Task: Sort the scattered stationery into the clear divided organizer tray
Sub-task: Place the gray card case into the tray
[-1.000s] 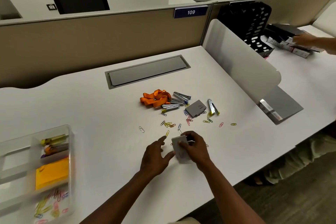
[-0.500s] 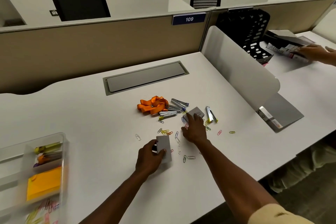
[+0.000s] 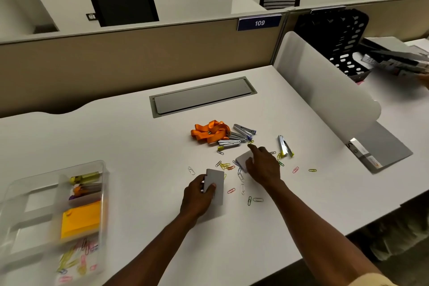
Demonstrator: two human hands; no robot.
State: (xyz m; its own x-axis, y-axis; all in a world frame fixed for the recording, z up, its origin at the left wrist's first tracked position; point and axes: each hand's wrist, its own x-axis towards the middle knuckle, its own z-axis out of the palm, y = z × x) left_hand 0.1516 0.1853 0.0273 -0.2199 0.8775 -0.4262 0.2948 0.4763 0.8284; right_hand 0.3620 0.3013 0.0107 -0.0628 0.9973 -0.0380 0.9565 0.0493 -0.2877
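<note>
Nearest us, we are gripping a grey card [image 3: 215, 185] in our left hand [image 3: 197, 196], thumb curled over its near face, its long axis running away from us and its lower end close to the worktop [image 3: 139, 146]. Just beyond and to the right, we are laying our right hand [image 3: 262, 165] on a second grey card [image 3: 242, 159], fingers spread and pressing on it rather than pinching, forefinger pointing away. That card is lying flat among loose paper clips [image 3: 226, 166], its long axis slanting up to the right.

The relation that matters, as we are judging it: the tray [image 3: 102, 169] is sitting well to the left, at the near left edge, so the left hand is far nearer to it than the right. We are probably gathering both cards before carrying them leftward. The tray is blurred, yet we are making out yellow notes [image 3: 81, 222], markers [image 3: 86, 177] and clips in separate compartments.

Farther off, an orange lanyard [image 3: 209, 131] and several staplers [image 3: 241, 133] are waiting, touching one another; one more stapler [image 3: 285, 146] is lying apart to the right.
</note>
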